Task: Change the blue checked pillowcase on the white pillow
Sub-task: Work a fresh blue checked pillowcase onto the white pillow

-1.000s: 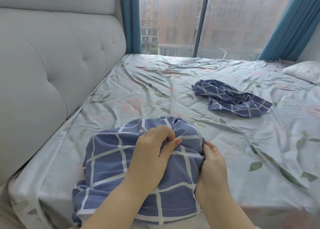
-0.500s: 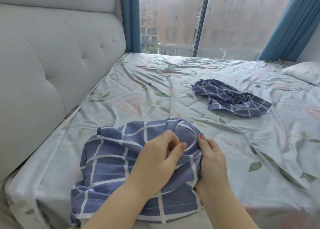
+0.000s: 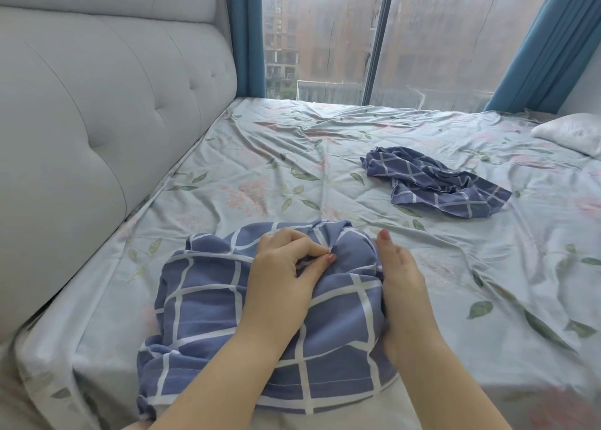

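On the pale floral bed sheet (image 3: pixel 227 169), the left hand (image 3: pixel 283 273) pinches a fold of the blue checked pillowcase (image 3: pixel 208 302) — the right hand (image 3: pixel 401 280) rests against its right edge, fingers hidden. A second crumpled blue checked cloth (image 3: pixel 432 185) lies well apart.

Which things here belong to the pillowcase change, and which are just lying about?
Job: blue checked pillowcase, pinched by the left hand, right hand against its side; crumpled checked pillowcase, probably; bare white pillow.
Lying about: padded headboard; blue curtains; floral sheet.

Two bare forearms, left hand (image 3: pixel 283 280) and right hand (image 3: pixel 400 283) with glossy pinkish-red polished fingernails
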